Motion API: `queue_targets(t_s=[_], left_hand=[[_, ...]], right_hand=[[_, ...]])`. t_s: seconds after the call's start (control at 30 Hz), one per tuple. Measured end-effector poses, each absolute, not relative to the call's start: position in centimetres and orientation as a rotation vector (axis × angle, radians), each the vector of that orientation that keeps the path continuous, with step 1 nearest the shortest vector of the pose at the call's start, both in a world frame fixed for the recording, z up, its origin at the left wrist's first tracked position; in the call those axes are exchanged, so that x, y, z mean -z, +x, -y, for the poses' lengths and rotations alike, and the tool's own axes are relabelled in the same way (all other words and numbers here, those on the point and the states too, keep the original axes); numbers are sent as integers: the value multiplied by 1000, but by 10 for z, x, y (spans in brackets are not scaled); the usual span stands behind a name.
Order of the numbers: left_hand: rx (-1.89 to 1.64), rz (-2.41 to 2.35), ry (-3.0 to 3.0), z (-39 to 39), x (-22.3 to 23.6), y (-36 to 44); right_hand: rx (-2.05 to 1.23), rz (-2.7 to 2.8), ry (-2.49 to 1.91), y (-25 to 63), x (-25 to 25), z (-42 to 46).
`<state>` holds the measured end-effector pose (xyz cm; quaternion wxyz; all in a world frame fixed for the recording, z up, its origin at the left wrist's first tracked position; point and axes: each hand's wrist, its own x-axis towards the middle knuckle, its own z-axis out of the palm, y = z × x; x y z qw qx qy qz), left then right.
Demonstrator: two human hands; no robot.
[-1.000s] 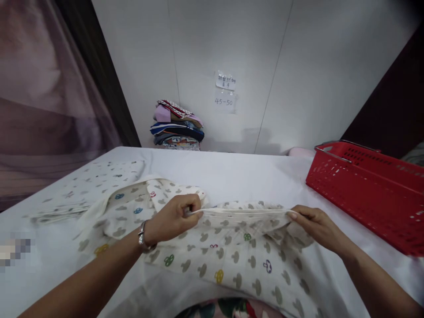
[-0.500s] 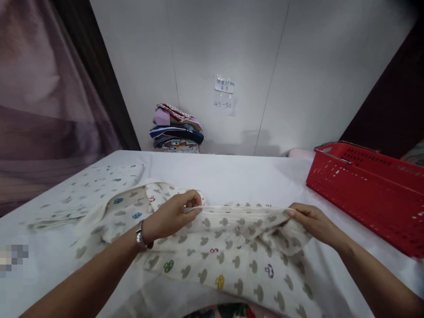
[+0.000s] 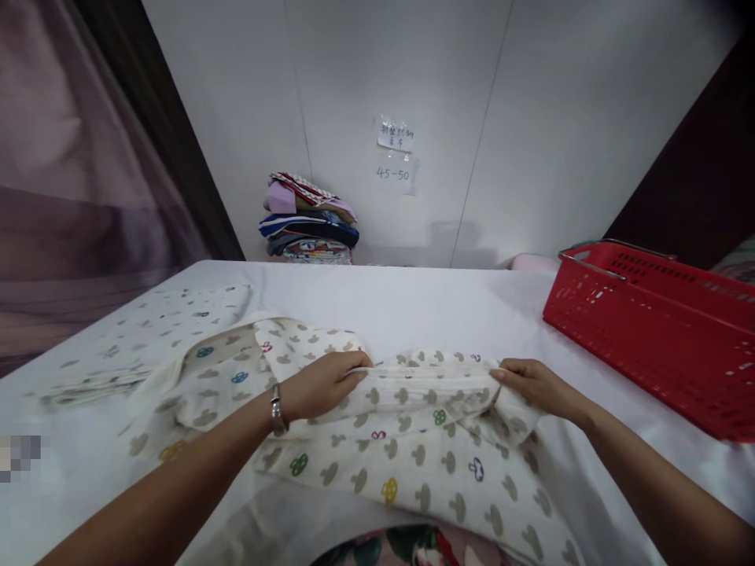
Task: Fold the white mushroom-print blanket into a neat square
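A cream cloth with a grey and coloured clover print (image 3: pixel 406 456) lies across the white table (image 3: pixel 413 303) in front of me. My left hand (image 3: pixel 324 385), with a metal watch at the wrist, pinches the left end of the cloth's folded edge. My right hand (image 3: pixel 531 387) pinches the right end of the same edge. The edge runs taut between the two hands and lies low on the cloth. Part of the cloth drapes over the table's near edge.
A second cloth of the same print (image 3: pixel 141 346) lies flat at the left. A red plastic basket (image 3: pixel 654 330) stands at the right. A stack of folded clothes (image 3: pixel 307 222) sits against the back wall under a paper note (image 3: pixel 395 153).
Both hands have carried the folded edge forward and down onto the cloth. The hands have come slightly closer together.
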<state>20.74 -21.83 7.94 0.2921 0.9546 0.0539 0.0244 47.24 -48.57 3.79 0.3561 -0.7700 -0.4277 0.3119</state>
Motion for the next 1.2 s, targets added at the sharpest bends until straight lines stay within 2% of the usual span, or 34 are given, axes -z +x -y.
queue_targets(t_s=[0.2,0.33,0.53,0.7,0.97,1.2], left_hand=[[-83,-185,2582,229,-74,221],[-112,-241,2666,238,-73,232],[-137,-107,2742,264,-78,242],[-151,22,2740,265,-80,240],[-26,255,2583,232,-71,232],[-29,339,2796,215,-92,223]], right_hand=[[-623,1154,-2203,485,-37,475],[-444,1198,-2215,453,-58,467],[-724,1471,-1873,381,-67,424],[-833,1583,-1575,375,-49,395],[-893,1719,-1871,374,-51,423],[-815,1731,-2014,389,-65,441]])
